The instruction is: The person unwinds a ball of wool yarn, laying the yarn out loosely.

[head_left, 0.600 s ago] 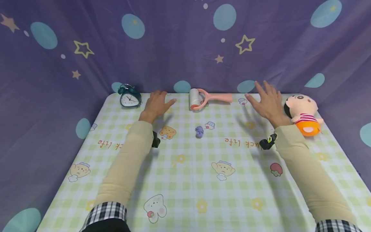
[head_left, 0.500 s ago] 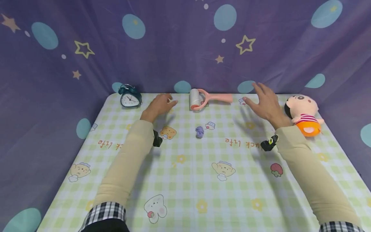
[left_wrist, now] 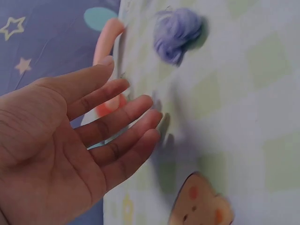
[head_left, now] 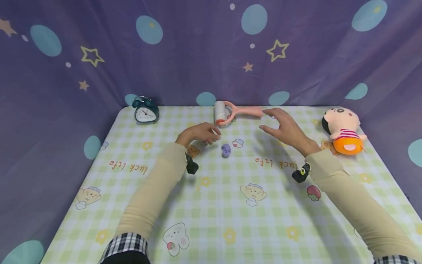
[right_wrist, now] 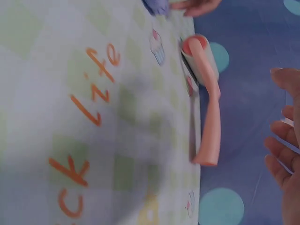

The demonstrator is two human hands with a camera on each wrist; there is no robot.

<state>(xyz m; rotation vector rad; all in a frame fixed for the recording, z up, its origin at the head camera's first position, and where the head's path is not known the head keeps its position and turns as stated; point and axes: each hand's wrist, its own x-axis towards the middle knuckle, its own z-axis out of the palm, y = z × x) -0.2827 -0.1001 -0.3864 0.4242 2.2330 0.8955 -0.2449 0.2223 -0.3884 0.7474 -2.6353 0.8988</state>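
A small purple bundle [head_left: 226, 150], looking like knotted yarn, lies mid-table. My left hand [head_left: 202, 132] hovers just left of it and behind, fingers loosely bent. In the left wrist view the palm and spread fingers of that hand [left_wrist: 61, 136] hold nothing, and the purple bundle [left_wrist: 178, 33] lies beyond the fingertips. Farther right, my right hand [head_left: 287, 128] is over the table, thumb and fingers apart around air. Its fingertips overlap the handle end of a lint roller [head_left: 248, 111] in the head view. That roller has a pink handle and a white roll.
A dark green alarm clock [head_left: 146, 111] stands at the back left corner. At the right edge lies a plush doll [head_left: 347, 132] in orange shorts. A checked cloth [head_left: 227, 209] covers the table, and a purple star-printed curtain [head_left: 197, 66] hangs right behind its back edge.
My left hand has come right and nearer to me, from the back edge toward the purple bundle. My right hand has shifted left and slightly nearer. The objects have stayed put.
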